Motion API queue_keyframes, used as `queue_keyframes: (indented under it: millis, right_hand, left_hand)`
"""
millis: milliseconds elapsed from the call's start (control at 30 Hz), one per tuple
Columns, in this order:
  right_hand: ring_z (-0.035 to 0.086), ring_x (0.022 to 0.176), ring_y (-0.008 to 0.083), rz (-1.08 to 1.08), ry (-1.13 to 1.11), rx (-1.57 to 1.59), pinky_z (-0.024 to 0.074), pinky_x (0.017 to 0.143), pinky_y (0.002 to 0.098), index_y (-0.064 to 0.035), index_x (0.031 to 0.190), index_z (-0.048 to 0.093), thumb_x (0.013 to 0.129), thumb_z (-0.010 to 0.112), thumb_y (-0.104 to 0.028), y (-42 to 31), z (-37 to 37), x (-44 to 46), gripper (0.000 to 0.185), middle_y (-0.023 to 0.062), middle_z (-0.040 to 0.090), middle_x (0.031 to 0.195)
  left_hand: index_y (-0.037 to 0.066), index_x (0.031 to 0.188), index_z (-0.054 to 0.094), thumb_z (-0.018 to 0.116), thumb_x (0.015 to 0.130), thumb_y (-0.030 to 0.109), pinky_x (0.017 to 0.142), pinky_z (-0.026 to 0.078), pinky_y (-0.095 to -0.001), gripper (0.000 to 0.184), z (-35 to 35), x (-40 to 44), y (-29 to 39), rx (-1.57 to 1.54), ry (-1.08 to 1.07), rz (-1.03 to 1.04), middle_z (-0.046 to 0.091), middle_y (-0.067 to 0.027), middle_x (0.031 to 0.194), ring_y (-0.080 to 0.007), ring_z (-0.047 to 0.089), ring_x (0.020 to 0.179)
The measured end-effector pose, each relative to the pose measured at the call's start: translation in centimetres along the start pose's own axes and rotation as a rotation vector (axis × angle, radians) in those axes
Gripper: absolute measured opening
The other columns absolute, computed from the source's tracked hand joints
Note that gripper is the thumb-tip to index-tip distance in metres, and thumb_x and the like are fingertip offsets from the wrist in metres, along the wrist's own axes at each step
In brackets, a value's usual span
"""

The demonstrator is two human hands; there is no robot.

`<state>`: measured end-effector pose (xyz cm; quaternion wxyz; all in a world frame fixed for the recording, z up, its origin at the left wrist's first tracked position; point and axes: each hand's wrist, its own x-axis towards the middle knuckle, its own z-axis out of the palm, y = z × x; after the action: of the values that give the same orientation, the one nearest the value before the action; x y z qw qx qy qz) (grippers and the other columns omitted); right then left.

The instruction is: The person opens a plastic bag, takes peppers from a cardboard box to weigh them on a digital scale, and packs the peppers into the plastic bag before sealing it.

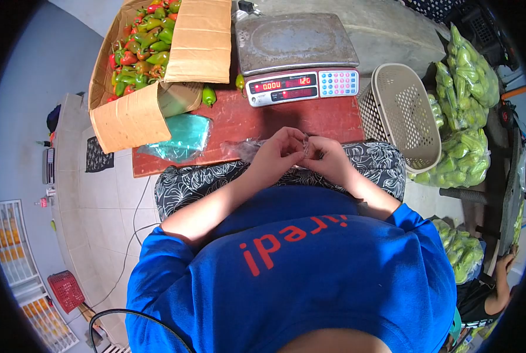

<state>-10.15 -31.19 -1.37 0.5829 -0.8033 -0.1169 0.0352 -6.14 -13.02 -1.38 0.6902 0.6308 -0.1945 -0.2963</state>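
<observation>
Close to my body, at the front edge of the red table (327, 117), my two hands meet. My left hand (279, 152) is closed, its fingertips pinching thin clear plastic that looks like a bag (245, 148). Directly beside it, my right hand (332, 159) pinches the same plastic. Part of the plastic lies under and left of my left wrist; its contents, if any, cannot be made out. Beyond the hands stands a digital scale (301, 56) with a bare metal platform and lit red digits. A stack of teal plastic bags (183, 138) lies to the left.
An open cardboard box (198, 41) of red and green peppers (151, 44) stands at the back left. One loose green pepper (208, 95) lies beside it. A beige basket (401, 112) is at the right, near bagged green vegetables (466, 88). Another person's arm (501, 282) shows lower right.
</observation>
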Motion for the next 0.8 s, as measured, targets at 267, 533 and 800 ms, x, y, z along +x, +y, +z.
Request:
queue_keyframes:
  millis: [267,533,800]
  right_hand:
    - [0.050,0.061,0.0099,0.147,0.006,0.013,0.0420,0.055,0.0275,0.0011,0.076,0.059,0.082,0.067,-0.013,0.5,-0.5,0.0,0.017,0.0047,0.057,0.066]
    - [0.057,0.077,0.0083,0.058,-0.083,0.231,0.0468,0.072,0.0247,-0.0005,0.090,0.062,0.084,0.060,-0.002,0.0,-1.1,0.3,0.006,0.0021,0.063,0.083]
    - [0.055,0.081,0.0030,0.208,-0.092,0.365,0.0454,0.070,0.0209,-0.0025,0.088,0.061,0.082,0.063,0.001,0.3,-2.9,0.2,0.008,-0.0022,0.060,0.083]
  left_hand:
    - [0.005,0.114,0.045,0.055,0.089,0.003,0.082,0.045,-0.0238,0.027,-0.2,0.0,0.2,-0.028,0.051,-0.041,0.054,-0.0020,0.101,-0.0088,0.054,0.095]
    - [0.005,0.136,0.035,0.060,0.086,0.010,0.087,0.044,-0.0284,0.056,-1.9,0.6,0.3,0.110,-0.045,0.011,0.057,-0.0083,0.109,-0.0139,0.055,0.102]
    - [0.006,0.126,0.046,0.065,0.082,0.011,0.065,0.043,-0.0220,0.048,-2.2,0.3,1.9,0.401,-0.032,-0.021,0.055,0.0015,0.080,-0.0052,0.052,0.072]
